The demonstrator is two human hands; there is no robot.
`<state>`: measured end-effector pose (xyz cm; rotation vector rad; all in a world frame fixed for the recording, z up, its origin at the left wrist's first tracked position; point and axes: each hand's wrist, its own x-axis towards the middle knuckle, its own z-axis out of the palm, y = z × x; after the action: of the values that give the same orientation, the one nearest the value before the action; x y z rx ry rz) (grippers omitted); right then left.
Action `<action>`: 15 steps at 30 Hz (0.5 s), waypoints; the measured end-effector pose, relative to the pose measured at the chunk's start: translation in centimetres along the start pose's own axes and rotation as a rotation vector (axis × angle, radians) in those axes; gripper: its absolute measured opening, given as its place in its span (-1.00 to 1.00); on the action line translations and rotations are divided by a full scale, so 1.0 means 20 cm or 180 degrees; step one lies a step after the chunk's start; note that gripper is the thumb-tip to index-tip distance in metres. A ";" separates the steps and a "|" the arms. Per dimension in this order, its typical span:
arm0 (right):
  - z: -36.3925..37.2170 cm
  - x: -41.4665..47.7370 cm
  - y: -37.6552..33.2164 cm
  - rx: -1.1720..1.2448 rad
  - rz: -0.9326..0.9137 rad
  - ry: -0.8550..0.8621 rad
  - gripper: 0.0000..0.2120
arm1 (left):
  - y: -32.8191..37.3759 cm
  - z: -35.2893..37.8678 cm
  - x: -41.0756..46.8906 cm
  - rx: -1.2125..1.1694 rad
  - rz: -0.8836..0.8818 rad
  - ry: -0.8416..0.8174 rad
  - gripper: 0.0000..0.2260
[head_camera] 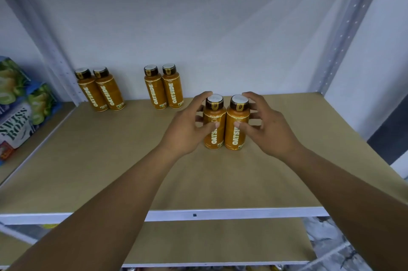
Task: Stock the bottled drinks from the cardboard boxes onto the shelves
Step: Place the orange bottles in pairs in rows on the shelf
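Note:
Two orange Oatside bottles stand upright side by side in the middle of the brown shelf (114, 160). My left hand (187, 129) curls round the left bottle (213, 136), thumb across its label. My right hand (262, 127) curls round the right bottle (236, 120) the same way. A pair of bottles (100, 91) stands at the back left by the wall. Another pair (163, 88) stands at the back centre. No cardboard box is in view.
Green and blue Swiss Roll snack boxes (19, 114) are stacked on the neighbouring shelf at the left. Grey perforated metal uprights (344, 36) frame the shelf on both sides. A lower brown shelf (220, 242) shows beneath the white front rail (220, 214).

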<state>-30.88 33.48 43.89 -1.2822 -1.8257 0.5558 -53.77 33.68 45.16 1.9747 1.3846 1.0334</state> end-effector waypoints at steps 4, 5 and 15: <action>-0.06 0.12 0.09 -0.0004 0.0085 0.0079 -0.36 | 0.01 0.08 0.15 0.0126 -0.0016 -0.0023 -0.33; -0.08 0.15 0.12 -0.0071 0.0097 0.0092 -0.37 | 0.02 0.10 0.19 0.0158 -0.0019 -0.0027 -0.33; -0.18 0.47 0.29 -0.0477 0.0097 0.0000 -0.37 | -0.02 0.23 0.57 0.0315 -0.0088 -0.0027 -0.32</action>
<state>-26.14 44.12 45.05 -1.4114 -1.8798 0.4420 -48.08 44.54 45.56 2.0221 1.4803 0.9598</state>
